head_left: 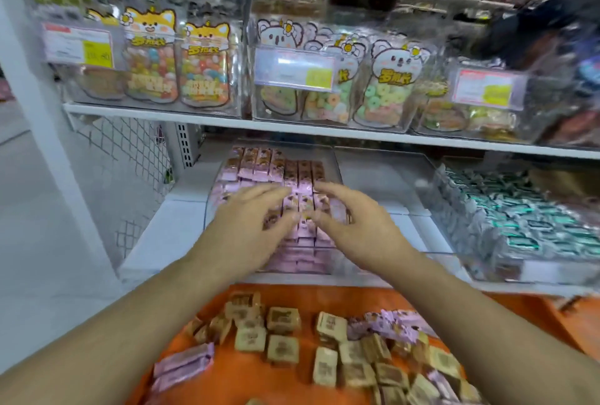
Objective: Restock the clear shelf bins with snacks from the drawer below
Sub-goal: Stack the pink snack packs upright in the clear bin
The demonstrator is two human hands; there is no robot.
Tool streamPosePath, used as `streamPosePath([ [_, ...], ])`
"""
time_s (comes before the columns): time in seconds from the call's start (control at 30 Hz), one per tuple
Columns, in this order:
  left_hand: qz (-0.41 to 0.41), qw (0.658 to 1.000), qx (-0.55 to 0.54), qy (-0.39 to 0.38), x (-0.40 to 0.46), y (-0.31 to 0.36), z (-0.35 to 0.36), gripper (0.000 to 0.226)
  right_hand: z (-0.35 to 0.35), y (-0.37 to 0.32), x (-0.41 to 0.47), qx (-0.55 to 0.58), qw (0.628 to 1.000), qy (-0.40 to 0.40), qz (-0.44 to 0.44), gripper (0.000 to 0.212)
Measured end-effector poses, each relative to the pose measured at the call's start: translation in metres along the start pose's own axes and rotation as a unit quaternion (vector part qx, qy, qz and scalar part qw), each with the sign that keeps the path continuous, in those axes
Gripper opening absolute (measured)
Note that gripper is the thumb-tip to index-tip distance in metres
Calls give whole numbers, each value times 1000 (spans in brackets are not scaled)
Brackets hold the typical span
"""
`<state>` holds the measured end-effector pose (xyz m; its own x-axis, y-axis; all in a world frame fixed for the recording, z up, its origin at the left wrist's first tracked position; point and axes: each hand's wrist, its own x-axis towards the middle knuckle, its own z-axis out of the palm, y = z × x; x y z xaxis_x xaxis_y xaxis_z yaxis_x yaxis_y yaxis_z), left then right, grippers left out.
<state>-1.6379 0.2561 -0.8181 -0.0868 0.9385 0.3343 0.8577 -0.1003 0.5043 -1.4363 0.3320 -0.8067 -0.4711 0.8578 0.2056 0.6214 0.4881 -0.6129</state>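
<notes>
Two hands, left (pixel 250 223) and right (pixel 360 226), hover with fingers spread over glossy pink packets (pixel 292 177) packed in a clear bin (pixel 337 262); square tan snacks (pixel 282 320) lie on orange drawer (pixel 568 317) below.

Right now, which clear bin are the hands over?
The pink-packet bin, lower shelf, left. Both hands hover over it; the teal-packet bin sits apart, right.

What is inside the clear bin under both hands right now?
The clear bin holds rows of pink-wrapped snacks packed tightly. The left hand and right hand cover the middle rows, so what lies beneath them cannot be seen.
</notes>
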Motion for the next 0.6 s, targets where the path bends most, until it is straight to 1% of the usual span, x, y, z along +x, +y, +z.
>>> streamPosePath([
  [0.07,19,1000,-16,-3,-22,25,6,54,-16,14,-34,47,998,24,23,40],
  [0.13,20,998,-50,-25,-47,51,19,46,-28,39,-70,72,995,48,44,30],
  [0.2,19,994,-89,-61,-68,71,43,41,-36,69,-106,63,994,36,81,22],
  [0.27,28,991,-74,-112,-85,82,77,43,-38,103,-134,36,992,18,124,17],
  [0.33,26,984,-63,-166,-99,85,118,43,-35,136,-153,-6,985,-8,172,19],
  [0.43,-3,968,-65,-241,-118,87,176,44,-25,180,-174,-35,970,-59,234,22],
  [0.5,-25,960,-69,-270,-122,87,208,48,-17,206,-181,-53,960,-93,260,27],
  [0.6,-45,954,-62,-291,-117,82,249,51,-1,239,-177,-77,949,-136,274,41],
])
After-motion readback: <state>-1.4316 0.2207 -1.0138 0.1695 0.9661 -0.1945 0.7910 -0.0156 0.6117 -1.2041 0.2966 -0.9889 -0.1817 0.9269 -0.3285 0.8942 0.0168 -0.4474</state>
